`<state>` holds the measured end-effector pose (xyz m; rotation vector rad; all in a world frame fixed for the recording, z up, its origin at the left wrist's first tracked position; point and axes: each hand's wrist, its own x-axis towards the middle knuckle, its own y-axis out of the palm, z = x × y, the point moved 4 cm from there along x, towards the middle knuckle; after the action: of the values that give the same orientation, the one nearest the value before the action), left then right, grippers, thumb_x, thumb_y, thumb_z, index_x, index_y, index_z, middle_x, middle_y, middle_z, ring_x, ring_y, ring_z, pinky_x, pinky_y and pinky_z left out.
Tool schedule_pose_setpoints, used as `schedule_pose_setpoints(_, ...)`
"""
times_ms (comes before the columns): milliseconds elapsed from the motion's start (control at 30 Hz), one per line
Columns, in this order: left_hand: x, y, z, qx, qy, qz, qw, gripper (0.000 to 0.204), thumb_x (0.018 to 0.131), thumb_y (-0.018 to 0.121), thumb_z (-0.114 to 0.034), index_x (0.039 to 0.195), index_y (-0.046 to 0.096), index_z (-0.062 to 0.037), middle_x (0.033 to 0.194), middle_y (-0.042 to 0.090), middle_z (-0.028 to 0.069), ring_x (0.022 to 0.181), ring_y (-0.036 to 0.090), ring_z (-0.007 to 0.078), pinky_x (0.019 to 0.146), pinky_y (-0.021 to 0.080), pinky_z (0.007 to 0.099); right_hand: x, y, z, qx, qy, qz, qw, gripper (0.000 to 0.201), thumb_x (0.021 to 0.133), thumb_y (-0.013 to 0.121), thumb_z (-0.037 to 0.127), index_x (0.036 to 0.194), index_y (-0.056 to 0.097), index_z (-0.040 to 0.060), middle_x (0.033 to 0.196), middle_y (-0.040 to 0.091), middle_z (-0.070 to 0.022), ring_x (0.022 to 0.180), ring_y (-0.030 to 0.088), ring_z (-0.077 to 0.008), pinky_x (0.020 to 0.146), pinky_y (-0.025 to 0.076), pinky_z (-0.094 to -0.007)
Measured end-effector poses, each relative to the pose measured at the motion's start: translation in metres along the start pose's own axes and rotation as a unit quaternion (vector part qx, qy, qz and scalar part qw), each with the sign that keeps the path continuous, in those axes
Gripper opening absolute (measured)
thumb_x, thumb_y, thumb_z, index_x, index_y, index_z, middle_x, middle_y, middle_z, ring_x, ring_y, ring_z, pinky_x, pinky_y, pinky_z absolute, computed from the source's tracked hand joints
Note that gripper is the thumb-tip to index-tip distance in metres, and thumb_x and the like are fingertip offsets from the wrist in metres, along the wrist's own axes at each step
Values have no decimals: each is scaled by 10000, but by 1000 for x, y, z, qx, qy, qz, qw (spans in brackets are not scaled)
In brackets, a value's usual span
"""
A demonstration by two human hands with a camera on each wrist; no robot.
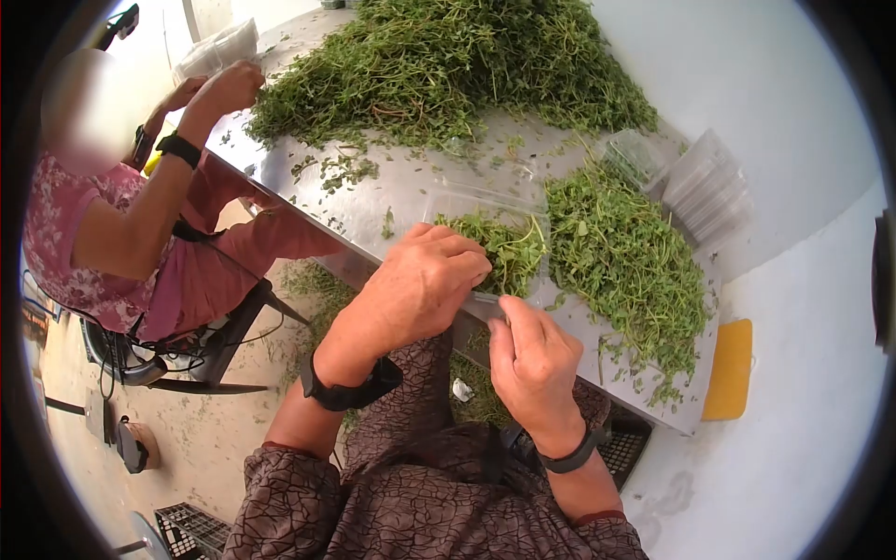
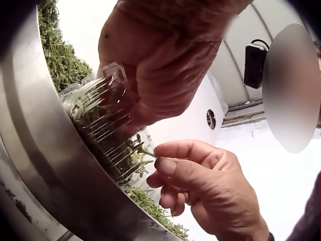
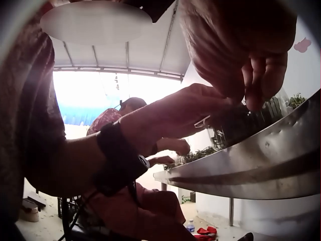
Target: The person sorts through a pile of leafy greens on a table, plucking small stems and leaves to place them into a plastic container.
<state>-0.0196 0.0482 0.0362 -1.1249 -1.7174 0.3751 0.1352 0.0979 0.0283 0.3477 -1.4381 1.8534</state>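
Observation:
A clear plastic box (image 1: pixel 490 198) with a ribbed side stands at the table's near edge, holding leafy green sprigs (image 1: pixel 509 252). My left hand (image 1: pixel 420 280) bends down over the left part of this box. In the left wrist view its fingers go in among the greens behind the clear wall, so their tips are hidden. Just off the box's near side, my right hand (image 1: pixel 537 369) pinches a thin green sprig (image 2: pixel 145 151) between thumb and index finger. The other fingers of that hand are curled.
A large heap of greens (image 1: pixel 439 70) covers the table's far side. To the right lie a smaller pile (image 1: pixel 625 261) and stacked clear boxes (image 1: pixel 707 191). A yellow board (image 1: pixel 728 371) leans by the wall. Another person (image 1: pixel 121 224) sits at the left, hands at the heap.

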Motion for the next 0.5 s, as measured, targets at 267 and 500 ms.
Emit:
schedule_pose_setpoints(267, -2, 0, 0, -13, 0, -29, 1000, 250, 803, 662, -1, 1052, 658, 22, 1093, 675, 157, 1005, 628, 349, 878, 494, 435, 5, -12, -5, 10, 7, -88, 996, 236, 757, 699, -88, 978, 650, -18, 736, 640, -126, 628, 641, -280, 543, 515, -354)
schedule_pose_setpoints(500, -3, -2, -1, -32, -15, -63, 997, 270, 885, 607, -24, 1151, 621, 19, 1243, 615, 181, 1112, 593, 375, 923, 494, 450, 5, -31, -12, 40, 43, -207, 977, 202, 797, 669, -111, 978, 666, -21, 802, 685, -157, 630, 666, -245, 579, 528, -303)
